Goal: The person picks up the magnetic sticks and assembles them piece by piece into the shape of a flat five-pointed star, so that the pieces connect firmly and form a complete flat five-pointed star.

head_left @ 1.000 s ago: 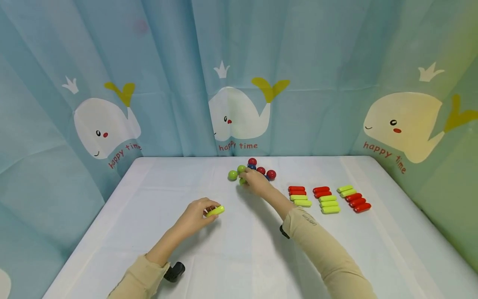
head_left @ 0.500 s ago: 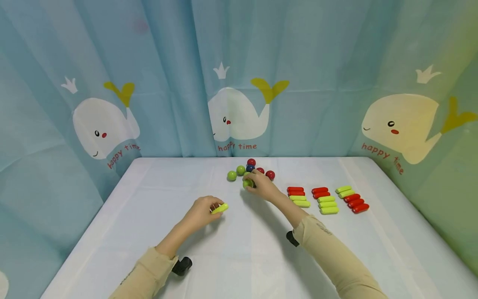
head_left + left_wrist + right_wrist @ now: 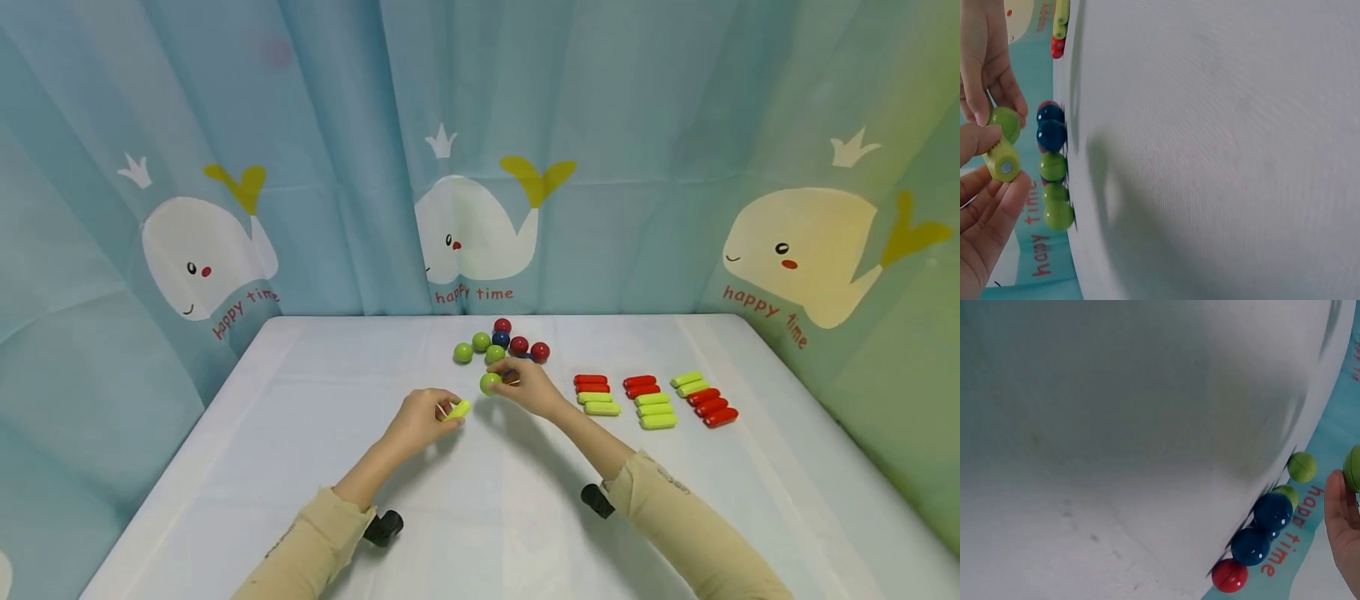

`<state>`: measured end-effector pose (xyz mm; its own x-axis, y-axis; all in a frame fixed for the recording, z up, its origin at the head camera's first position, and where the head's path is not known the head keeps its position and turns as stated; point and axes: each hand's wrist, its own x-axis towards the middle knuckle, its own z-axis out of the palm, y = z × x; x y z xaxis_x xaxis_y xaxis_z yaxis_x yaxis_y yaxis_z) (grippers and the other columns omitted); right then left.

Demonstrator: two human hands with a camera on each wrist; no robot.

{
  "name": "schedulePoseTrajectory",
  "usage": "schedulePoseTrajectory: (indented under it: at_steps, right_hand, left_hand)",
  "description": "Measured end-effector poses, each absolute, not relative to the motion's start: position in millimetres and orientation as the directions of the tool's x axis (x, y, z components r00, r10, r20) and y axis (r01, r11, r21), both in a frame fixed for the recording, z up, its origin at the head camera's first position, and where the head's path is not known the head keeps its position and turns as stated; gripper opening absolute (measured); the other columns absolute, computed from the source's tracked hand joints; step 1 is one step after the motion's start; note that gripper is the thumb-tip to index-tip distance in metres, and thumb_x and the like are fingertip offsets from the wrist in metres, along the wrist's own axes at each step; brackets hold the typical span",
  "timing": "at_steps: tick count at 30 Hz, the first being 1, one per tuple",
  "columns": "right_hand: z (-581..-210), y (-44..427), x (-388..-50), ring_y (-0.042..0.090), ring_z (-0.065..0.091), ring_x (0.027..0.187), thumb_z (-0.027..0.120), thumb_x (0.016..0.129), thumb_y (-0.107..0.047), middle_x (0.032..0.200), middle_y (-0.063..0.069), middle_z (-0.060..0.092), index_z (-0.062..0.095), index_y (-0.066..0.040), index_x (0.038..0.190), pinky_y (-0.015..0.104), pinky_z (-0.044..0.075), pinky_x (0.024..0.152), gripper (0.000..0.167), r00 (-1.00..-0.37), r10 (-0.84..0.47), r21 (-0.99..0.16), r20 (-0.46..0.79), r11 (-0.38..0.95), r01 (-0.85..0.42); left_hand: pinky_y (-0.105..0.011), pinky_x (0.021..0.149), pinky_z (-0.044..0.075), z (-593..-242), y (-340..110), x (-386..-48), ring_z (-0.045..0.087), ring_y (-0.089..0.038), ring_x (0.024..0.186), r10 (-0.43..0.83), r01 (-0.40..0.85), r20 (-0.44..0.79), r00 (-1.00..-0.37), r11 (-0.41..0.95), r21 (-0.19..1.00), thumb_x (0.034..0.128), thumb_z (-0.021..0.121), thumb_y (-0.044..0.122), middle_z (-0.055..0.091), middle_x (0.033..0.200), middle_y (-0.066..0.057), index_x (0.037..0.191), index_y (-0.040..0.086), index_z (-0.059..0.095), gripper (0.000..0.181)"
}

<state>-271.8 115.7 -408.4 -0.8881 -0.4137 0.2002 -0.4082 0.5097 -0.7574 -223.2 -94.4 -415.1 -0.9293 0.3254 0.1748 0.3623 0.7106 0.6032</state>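
Note:
My left hand (image 3: 422, 415) pinches a yellow-green rod (image 3: 459, 409) between thumb and fingers, above the white table. A round grey metal disc shows on the rod's end (image 3: 1007, 166) in the left wrist view. To its right, my right hand (image 3: 531, 387) holds a green ball (image 3: 491, 383) at its fingertips. In the head view the rod and ball are a short distance apart; in the left wrist view they overlap, and I cannot tell whether they touch. The right wrist view catches only part of the held ball (image 3: 1353, 467) at its edge.
Behind my right hand lie loose balls: green ones (image 3: 481, 342), red ones (image 3: 540, 352) and blue ones (image 3: 501, 339). Farther right, red rods (image 3: 640, 381) and yellow-green rods (image 3: 655, 409) lie in three groups on the white table (image 3: 225, 467). A whale-print curtain (image 3: 337, 167) hangs behind.
My right hand has drawn the green ball away from the other balls, toward me. My left hand has moved right and slightly forward with the rod, so the two hands are closer together.

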Motion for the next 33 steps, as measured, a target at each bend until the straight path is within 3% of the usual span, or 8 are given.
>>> schedulePoseTrajectory:
  at_steps: [13, 19, 33]
  right_hand:
    - [-409.8, 122.3, -259.4, 0.028, 0.067, 0.088, 0.062, 0.090, -0.012, 0.112, 0.025, 0.064, 0.060, 0.008, 0.116, 0.035, 0.055, 0.079, 0.032, -0.921, -0.374, -0.875, 0.109, 0.403, -0.267]
    - [-406.0, 120.5, -255.2, 0.015, 0.066, 0.084, 0.061, 0.091, -0.012, 0.115, 0.024, 0.063, 0.059, 0.009, 0.119, 0.033, 0.055, 0.080, 0.034, -0.922, -0.380, -0.915, 0.079, 0.340, -0.219]
    - [-403.3, 116.4, -249.0, 0.016, 0.065, 0.084, 0.060, 0.091, -0.009, 0.112, 0.027, 0.062, 0.059, 0.011, 0.115, 0.036, 0.055, 0.079, 0.030, -0.906, -0.411, -0.930, 0.099, 0.285, -0.231]
  left_hand:
    - [-0.021, 0.059, 0.047, -415.8, -83.4, -224.8, 0.058, -0.011, 0.068, 0.324, 0.349, 0.165, -0.932, 0.672, 0.653, 0.0808, 0.073, 0.013, 0.067, 0.081, -0.006, 0.102, 0.001, 0.069, 0.025]
    - [-0.024, 0.063, 0.050, -415.5, -81.2, -222.8, 0.060, -0.014, 0.071, 0.315, 0.348, 0.178, -0.932, 0.646, 0.679, 0.0804, 0.074, 0.012, 0.067, 0.082, -0.007, 0.103, 0.001, 0.069, 0.026]
    - [-0.023, 0.063, 0.049, -418.7, -79.6, -217.8, 0.060, -0.014, 0.072, 0.303, 0.328, 0.173, -0.937, 0.597, 0.732, 0.0805, 0.072, 0.008, 0.067, 0.084, -0.008, 0.101, -0.001, 0.066, 0.023]
